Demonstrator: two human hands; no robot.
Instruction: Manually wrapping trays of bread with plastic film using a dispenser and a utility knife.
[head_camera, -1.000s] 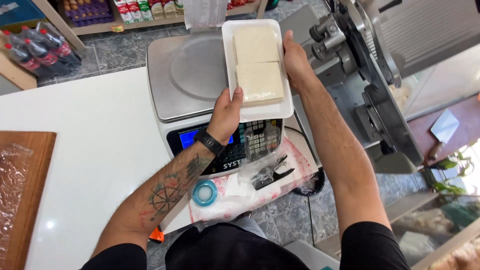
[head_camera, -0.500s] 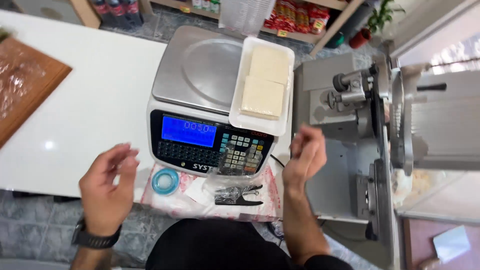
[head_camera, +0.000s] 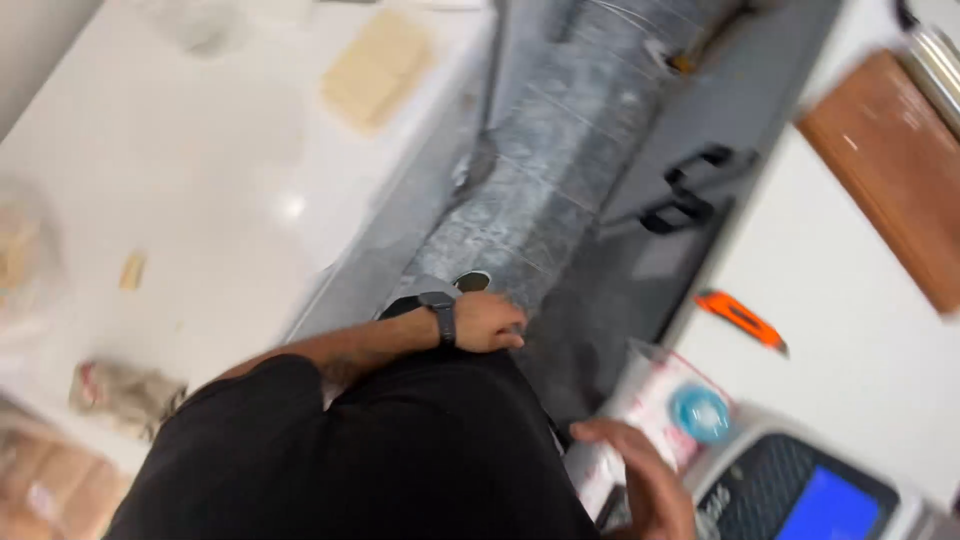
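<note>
Seemingly empty and half-open, the right hand (head_camera: 640, 480) hovers just beside the thin, floppy plastic bags (head_camera: 645, 415) with a light blue tape roll (head_camera: 700, 412), best pinched at an edge, while the left hand (head_camera: 487, 322) hangs loose.

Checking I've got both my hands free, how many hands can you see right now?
2. The left hand, a dark watch on its wrist, hangs by the hip over the grey floor. The right hand is at the bottom edge beside the plastic bag. Neither visibly holds anything.

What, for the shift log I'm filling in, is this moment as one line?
left hand: loosely curled at hip | right hand: open, at plastic bag beside blue tape roll | orange knife: on white counter
</note>
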